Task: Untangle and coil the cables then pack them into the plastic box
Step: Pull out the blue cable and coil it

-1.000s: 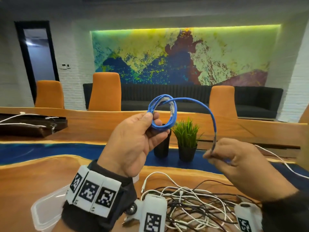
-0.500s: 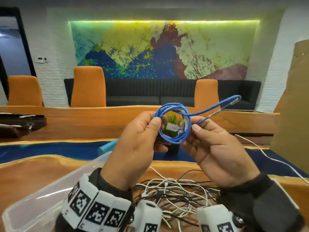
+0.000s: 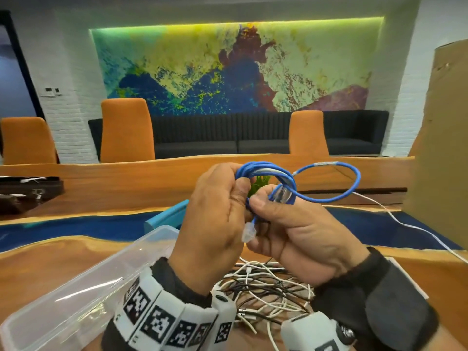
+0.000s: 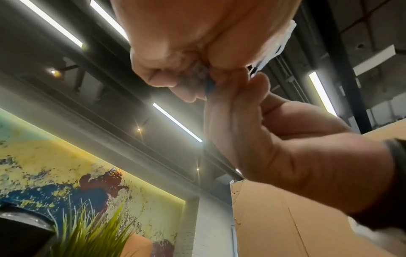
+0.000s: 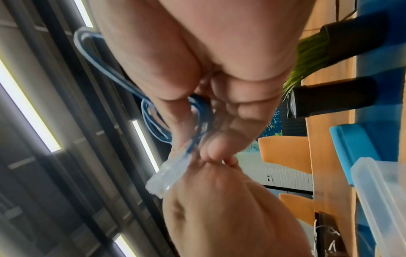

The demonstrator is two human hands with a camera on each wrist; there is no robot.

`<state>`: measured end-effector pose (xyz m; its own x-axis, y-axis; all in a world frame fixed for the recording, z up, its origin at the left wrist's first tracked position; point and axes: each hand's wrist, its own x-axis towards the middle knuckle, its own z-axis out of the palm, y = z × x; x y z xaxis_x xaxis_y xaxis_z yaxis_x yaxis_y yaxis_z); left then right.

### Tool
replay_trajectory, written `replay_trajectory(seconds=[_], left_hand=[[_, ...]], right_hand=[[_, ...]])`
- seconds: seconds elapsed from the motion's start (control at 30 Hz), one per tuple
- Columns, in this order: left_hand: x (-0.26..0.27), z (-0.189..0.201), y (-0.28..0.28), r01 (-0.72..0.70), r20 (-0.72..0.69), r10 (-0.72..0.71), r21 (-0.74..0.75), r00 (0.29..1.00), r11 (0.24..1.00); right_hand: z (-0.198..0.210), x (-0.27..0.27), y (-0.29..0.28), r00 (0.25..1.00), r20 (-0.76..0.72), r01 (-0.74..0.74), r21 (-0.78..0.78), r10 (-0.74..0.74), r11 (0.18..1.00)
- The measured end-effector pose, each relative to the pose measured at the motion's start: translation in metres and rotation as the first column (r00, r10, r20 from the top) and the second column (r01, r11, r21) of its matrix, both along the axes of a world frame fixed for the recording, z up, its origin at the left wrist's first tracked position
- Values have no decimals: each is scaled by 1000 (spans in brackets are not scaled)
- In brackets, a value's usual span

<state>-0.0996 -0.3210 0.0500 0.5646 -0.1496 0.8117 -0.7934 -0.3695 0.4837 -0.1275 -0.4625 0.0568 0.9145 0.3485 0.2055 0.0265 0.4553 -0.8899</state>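
While both hands are meeting above the surface (image 3: 38, 269), the left hand (image 3: 215, 224) is gripping the coil (image 3: 263, 173) and the right hand (image 3: 298, 236) is pinching its turns beside a clear plug (image 3: 249, 233). One loop (image 3: 336, 182) is sticking out rightward. Below, tangled cables (image 3: 268, 287) are lying beside the box (image 3: 76, 300) at the near edge.

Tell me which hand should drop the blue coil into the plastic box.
Left, probably. The left hand already grips the blue coil, and the plastic box sits on its side; the right hand is farther over.
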Motion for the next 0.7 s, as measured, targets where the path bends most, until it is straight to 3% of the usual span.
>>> replay_trajectory(seconds=[0.1,0.2,0.3,0.37,0.53,0.63,0.7], left_hand=[[-1,2,1,-96,62,98,-33,993,995],[8,14,22,-171,-19,172,-239,985,956],[22,31,62,-237,-162,180,-486,970,841],[27,37,80,-195,-237,53,-631,970,751],[27,40,86,-84,-266,-287,-850,920,520],[21,45,87,-17,-205,-470,-927,859,374],[14,48,82,20,-194,-602,-943,775,331]], right_hand=[[2,0,-1,1000,-2,-4,19,4,1000],[-6,7,-6,989,114,113,-197,-92,974],[-16,16,-17,931,332,321,-555,-149,767],[-18,20,-24,925,368,335,-682,-91,650],[-16,16,-22,933,349,215,-738,90,640],[-9,12,-25,929,364,242,-733,67,636],[-8,14,-32,928,371,281,-740,22,611]])
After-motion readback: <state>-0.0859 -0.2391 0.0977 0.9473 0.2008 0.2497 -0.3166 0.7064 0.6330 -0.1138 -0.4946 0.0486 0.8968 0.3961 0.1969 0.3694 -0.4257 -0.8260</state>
